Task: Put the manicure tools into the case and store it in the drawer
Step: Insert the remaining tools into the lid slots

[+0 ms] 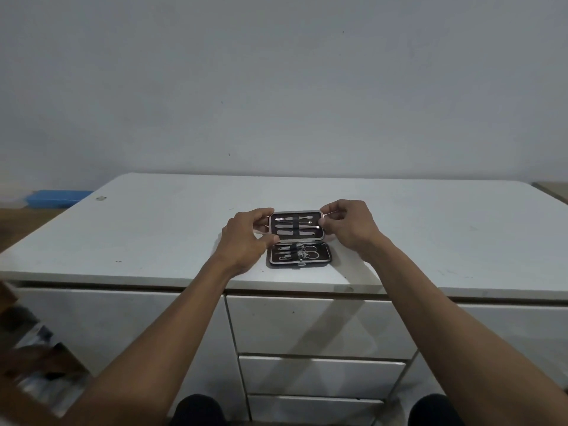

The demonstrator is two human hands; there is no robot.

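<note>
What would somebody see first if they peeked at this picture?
First, the open dark manicure case with a silver rim, lying in the middle of the white tabletop with shiny metal tools strapped inside both halves. Next, the two bare hands: the left hand and right hand pinch the far half's two ends. Below the tabletop sit shut white drawers.
</note>
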